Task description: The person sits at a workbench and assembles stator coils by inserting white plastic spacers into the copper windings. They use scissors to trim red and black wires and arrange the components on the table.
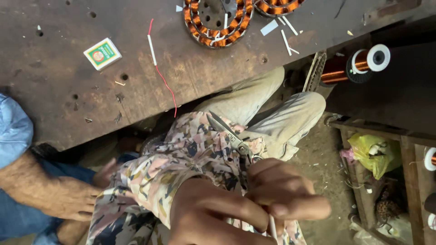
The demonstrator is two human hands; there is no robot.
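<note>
Nearest the camera, the left hand [213,218] and the right hand [284,193] meet low in the view, fingers pinched together around a thin white tube [272,227] that sticks out below them. The right hand also grips a pair of scissors [229,134], blades slightly parted and pointing up towards the surface [59,90]. On that worn wooden surface lie a small box [102,53], a red wire [164,81] and copper-wound coils [218,22]. Another person's hand [68,199] rests at the left.
</note>
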